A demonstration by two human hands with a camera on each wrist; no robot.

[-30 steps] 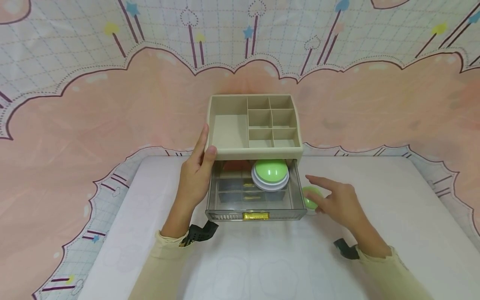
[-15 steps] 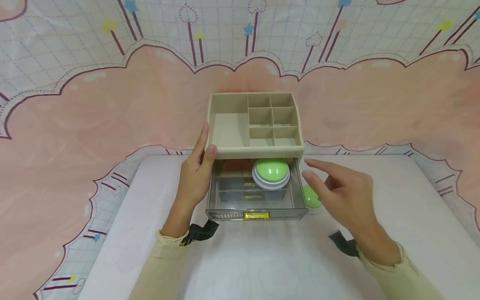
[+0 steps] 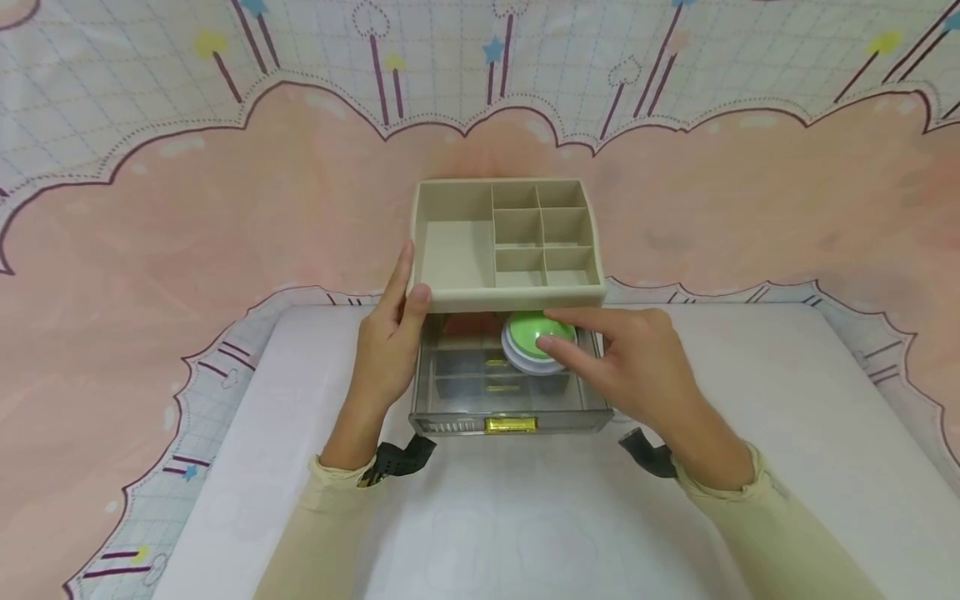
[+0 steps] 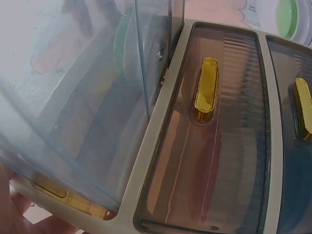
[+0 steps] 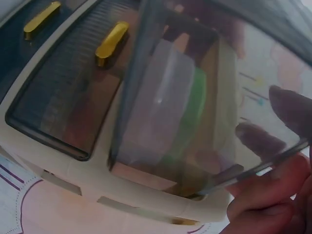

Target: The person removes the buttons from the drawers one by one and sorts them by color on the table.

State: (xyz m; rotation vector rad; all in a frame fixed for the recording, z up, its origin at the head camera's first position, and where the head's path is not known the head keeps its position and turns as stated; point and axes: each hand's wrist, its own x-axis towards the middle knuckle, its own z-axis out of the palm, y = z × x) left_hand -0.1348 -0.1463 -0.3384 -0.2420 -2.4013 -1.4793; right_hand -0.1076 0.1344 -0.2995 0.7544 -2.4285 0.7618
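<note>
A beige desktop organizer [image 3: 506,298] stands with its top clear drawer [image 3: 450,400] pulled out. Inside the drawer, towards the back right, sits a round white piece with a glossy green domed top [image 3: 521,333]. My left hand [image 3: 386,354] rests along the organizer's left side, fingers fairly straight, thumb on the front rim. My right hand [image 3: 645,362] is over the drawer's right side, thumb and index finger apart above the green dome; contact is unclear. A similar green-and-white round piece [image 4: 286,19] shows in the left wrist view; my right hand mostly hides it in the head view.
Two lower drawers with gold handles [image 4: 206,85] are closed. The organizer's top has one large compartment and several small ones. A white tabletop [image 3: 480,517] lies around it, and a patterned pink cloth [image 3: 300,208] hangs behind.
My right hand has drawn back from the green piece on the table, risen, then moved left over the drawer. My left hand has stayed on the organizer.
</note>
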